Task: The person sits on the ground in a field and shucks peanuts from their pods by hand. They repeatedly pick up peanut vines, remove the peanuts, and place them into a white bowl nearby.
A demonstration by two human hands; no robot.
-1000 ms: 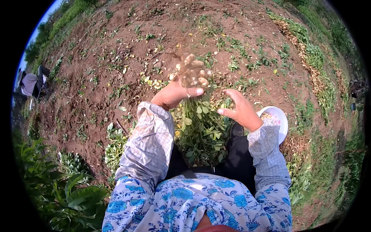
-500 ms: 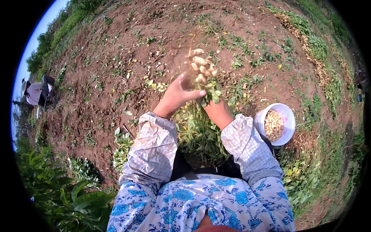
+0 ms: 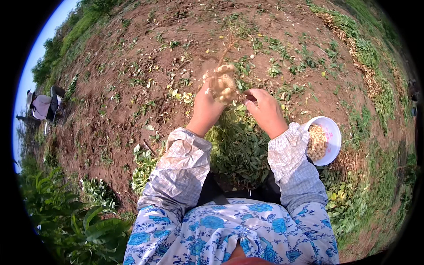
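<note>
My left hand [image 3: 206, 106] is closed around an uprooted peanut plant, just below its cluster of pale pods [image 3: 224, 84]. The thin brown roots [image 3: 226, 51] point away from me, and the leafy green stems [image 3: 238, 145] hang down toward my lap. To the right of the pods, my right hand [image 3: 267, 112] has its thumb and fingers bent together in a pinch beside the cluster. Whatever lies between those fingertips is too small to make out. Grey checked sleeves cover both forearms.
A white bucket [image 3: 335, 143] partly filled with picked peanuts [image 3: 317, 142] stands by my right forearm. Far left, another person [image 3: 43, 106] sits low on the field. Reddish soil [image 3: 119, 88] carries scattered leaves. Uprooted plants [image 3: 353, 44] lie in a row at right.
My right hand has come out from beneath the pods and moved right, apart from my left hand. The pod cluster has turned and shifted slightly toward me. My left hand now wraps nearer the pods.
</note>
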